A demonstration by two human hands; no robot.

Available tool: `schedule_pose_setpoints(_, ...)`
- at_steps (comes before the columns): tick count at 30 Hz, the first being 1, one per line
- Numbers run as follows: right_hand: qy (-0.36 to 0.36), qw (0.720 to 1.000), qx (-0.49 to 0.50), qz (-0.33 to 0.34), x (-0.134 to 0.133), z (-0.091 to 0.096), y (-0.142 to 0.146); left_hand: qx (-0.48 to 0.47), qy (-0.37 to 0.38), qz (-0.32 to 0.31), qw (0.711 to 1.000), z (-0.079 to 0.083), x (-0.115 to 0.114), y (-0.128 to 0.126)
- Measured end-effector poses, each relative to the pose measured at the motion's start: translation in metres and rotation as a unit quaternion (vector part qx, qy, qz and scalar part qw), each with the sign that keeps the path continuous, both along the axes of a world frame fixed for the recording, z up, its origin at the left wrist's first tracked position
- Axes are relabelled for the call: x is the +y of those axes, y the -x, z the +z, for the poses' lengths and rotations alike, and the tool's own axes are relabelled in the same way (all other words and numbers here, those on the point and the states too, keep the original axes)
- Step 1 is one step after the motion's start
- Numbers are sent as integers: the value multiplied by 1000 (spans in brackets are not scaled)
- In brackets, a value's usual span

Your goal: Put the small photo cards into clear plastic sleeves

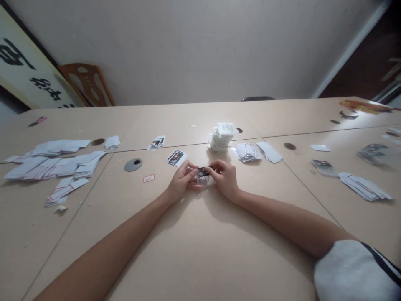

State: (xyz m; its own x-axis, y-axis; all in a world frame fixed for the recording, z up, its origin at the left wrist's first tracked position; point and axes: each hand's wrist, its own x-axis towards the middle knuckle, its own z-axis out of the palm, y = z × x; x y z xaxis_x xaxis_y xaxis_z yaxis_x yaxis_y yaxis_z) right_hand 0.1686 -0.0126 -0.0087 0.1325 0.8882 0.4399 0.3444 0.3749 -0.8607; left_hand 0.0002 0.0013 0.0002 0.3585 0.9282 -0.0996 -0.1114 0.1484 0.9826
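Note:
My left hand point(183, 179) and my right hand point(223, 177) meet at the middle of the beige table point(200, 251). Both pinch a small dark photo card point(204, 171) between their fingertips, with a clear sleeve point(207, 181) under it; I cannot tell whether the card is inside the sleeve. Another photo card point(176, 157) lies face up just behind my left hand. A stack of clear sleeves point(222, 137) stands behind my hands.
White cards lie spread at the left point(56, 165) and in small piles at centre right point(248, 151) and far right point(365, 187). A grey cable-hole cap point(133, 164) and a small red-edged sticker point(148, 178) lie left of my hands. A wooden chair point(86, 83) stands behind.

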Motion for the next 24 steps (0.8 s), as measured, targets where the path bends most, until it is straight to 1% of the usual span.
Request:
schedule_pose_setpoints(15, 6, 1000, -11, -27, -1, -1, 0, 3, -5, 2, 1000, 1, -1, 0)
schedule_pose_setpoints(24, 38, 999, 29, -18, -1, -4, 0, 0, -4, 1, 1000, -2, 1, 2)
